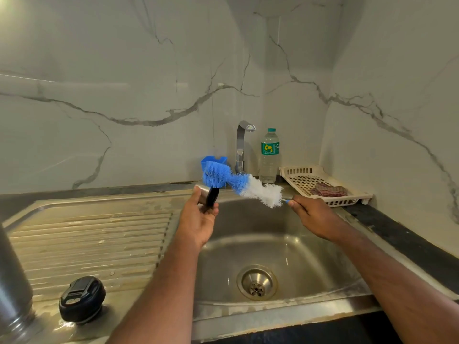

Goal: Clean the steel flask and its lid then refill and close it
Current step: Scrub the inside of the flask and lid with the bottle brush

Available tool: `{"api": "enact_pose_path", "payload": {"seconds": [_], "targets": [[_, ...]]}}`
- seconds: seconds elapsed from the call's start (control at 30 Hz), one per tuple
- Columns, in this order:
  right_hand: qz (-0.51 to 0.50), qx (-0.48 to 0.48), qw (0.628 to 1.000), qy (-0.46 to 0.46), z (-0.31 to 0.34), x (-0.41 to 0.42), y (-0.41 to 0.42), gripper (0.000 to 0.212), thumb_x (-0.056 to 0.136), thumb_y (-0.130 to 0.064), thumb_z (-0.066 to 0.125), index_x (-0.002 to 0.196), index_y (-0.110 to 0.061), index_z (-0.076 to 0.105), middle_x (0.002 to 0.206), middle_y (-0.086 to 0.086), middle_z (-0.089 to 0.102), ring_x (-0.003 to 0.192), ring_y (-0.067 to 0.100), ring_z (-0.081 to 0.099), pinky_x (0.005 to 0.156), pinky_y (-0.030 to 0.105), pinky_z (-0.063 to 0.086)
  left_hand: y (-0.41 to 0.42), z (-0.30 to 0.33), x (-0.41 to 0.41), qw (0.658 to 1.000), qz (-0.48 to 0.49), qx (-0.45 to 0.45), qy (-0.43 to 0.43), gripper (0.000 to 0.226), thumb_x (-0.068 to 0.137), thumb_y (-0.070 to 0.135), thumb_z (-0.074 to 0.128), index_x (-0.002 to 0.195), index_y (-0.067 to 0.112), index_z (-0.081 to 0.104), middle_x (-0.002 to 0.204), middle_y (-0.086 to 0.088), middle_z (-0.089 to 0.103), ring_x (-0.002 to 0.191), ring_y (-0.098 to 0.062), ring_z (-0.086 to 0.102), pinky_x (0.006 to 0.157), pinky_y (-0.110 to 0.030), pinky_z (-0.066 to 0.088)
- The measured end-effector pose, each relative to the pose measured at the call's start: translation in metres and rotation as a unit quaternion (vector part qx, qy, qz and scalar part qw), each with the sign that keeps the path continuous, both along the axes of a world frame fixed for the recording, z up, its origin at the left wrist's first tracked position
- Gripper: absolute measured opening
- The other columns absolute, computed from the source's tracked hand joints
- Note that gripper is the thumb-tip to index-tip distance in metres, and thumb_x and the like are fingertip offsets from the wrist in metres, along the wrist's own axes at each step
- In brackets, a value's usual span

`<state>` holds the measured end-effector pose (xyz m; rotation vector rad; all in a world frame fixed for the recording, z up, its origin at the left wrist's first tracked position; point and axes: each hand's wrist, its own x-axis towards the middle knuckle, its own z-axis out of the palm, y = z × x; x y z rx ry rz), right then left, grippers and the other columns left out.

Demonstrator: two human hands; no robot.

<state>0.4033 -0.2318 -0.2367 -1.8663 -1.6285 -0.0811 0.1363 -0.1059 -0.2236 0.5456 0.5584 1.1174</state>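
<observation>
We hold the small steel cup-shaped lid with a black rim (210,198) in our left hand (198,223), fingers closed around it, above the far edge of the stainless steel sink basin (310,264). Our right hand (314,218) grips the thin handle of a long bottle brush with blue and white bristles (238,182), whose blue end presses against the lid.

Beyond the brush stands a clear plastic water bottle with a green cap and green label (269,155); the label's writing is too small to read. Left of it rises a chrome tap (242,145), with a blue plastic holder (216,160) behind the brush.

Past our right hand, a cream plastic slotted tray (298,173) holds a folded checked cloth (329,190). Near our left forearm, a round black cap (82,300) sits on the ribbed steel drainboard (94,234), and the steel flask body (12,269) stands at the frame's left edge. White grey-veined marble walls (124,83) surround a dark countertop (409,237).
</observation>
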Motion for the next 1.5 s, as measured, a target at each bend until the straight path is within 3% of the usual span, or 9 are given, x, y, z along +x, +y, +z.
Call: {"api": "enact_pose_path", "payload": {"seconds": [0.27,0.4,0.5,0.63,0.83,1.07,1.27,1.4,1.5], "targets": [[-0.009,-0.014,1.0,0.003,0.001,0.002,-0.001,0.035,0.105,-0.041,0.044,0.07,-0.035,0.045,0.07,-0.004,0.058,0.068,0.016,0.055,0.062,0.035,0.042,0.005,-0.005,-0.006,0.993,-0.019,0.095,0.067,0.03,0.093,0.016,0.068,0.117,-0.001,0.061,0.124,-0.02,0.062,0.119,-0.03,0.06,0.099,-0.038,0.054],[0.012,-0.018,1.0,0.007,0.003,-0.003,0.002,0.035,0.105,-0.042,0.045,0.072,-0.032,0.048,0.07,-0.003,0.058,0.068,0.017,0.056,0.063,0.036,0.044,0.006,-0.009,-0.005,0.981,-0.043,0.122,0.147,0.076,0.069,0.019,0.084,0.139,0.011,0.054,0.129,-0.011,0.067,0.116,-0.024,0.065,0.103,-0.048,0.049],[0.002,-0.017,1.0,0.008,0.005,0.01,-0.006,0.034,0.104,-0.043,0.046,0.074,-0.028,0.051,0.07,-0.002,0.06,0.069,0.018,0.057,0.066,0.041,0.048,0.014,-0.013,-0.012,0.969,-0.009,0.129,0.212,0.073,0.067,0.02,0.089,0.133,0.025,0.059,0.12,0.0,0.071,0.111,-0.022,0.066,0.091,-0.049,0.049],[-0.011,-0.024,0.999,-0.022,0.007,0.02,-0.014,0.032,0.104,-0.043,0.046,0.074,-0.031,0.05,0.07,-0.004,0.059,0.069,0.015,0.057,0.067,0.042,0.048,0.02,-0.015,-0.014,0.957,0.006,0.184,0.226,0.064,0.072,-0.007,0.082,0.13,0.007,0.06,0.115,-0.01,0.072,0.106,-0.027,0.071,0.099,-0.045,0.054],[0.008,-0.025,0.999,-0.038,0.008,0.011,-0.01,0.031,0.105,-0.04,0.046,0.074,-0.032,0.049,0.071,-0.006,0.058,0.069,0.014,0.055,0.067,0.04,0.048,0.009,-0.011,-0.004,0.943,0.007,0.239,0.231,0.049,0.067,-0.014,0.081,0.108,0.009,0.068,0.108,-0.011,0.075,0.106,-0.025,0.071,0.095,-0.038,0.056],[0.009,-0.023,0.998,-0.057,0.004,0.011,-0.009,0.033,0.104,-0.043,0.044,0.074,-0.032,0.046,0.071,-0.007,0.057,0.069,0.013,0.055,0.065,0.039,0.046,0.005,-0.013,0.001,0.922,-0.021,0.283,0.264,0.052,0.065,-0.012,0.084,0.109,0.011,0.068,0.104,-0.005,0.077,0.102,-0.019,0.072,0.098,-0.04,0.055],[-0.012,0.002,0.999,-0.032,0.006,0.035,-0.021,0.031,0.103,-0.041,0.043,0.076,-0.028,0.049,0.073,-0.005,0.056,0.07,0.015,0.054,0.068,0.044,0.048,0.015,-0.01,-0.017,0.952,0.025,0.234,0.195,0.06,0.07,-0.02,0.076,0.111,0.022,0.062,0.111,-0.008,0.07,0.103,-0.019,0.07,0.093,-0.031,0.055],[0.002,-0.015,0.998,-0.054,0.005,0.019,-0.016,0.033,0.104,-0.043,0.043,0.074,-0.03,0.047,0.071,-0.008,0.057,0.069,0.011,0.054,0.066,0.039,0.046,-0.001,-0.013,0.002,0.915,-0.054,0.3,0.263,0.053,0.069,-0.014,0.081,0.112,0.013,0.066,0.107,-0.007,0.076,0.106,-0.021,0.072,0.096,-0.038,0.056],[-0.001,-0.003,0.999,-0.042,0.005,0.024,-0.015,0.033,0.105,-0.042,0.044,0.074,-0.03,0.047,0.071,-0.007,0.056,0.069,0.013,0.054,0.067,0.041,0.047,0.003,-0.012,-0.002,0.928,-0.035,0.28,0.243,0.058,0.072,-0.017,0.078,0.118,0.016,0.065,0.11,-0.003,0.075,0.106,-0.021,0.072,0.089,-0.037,0.06]]}}
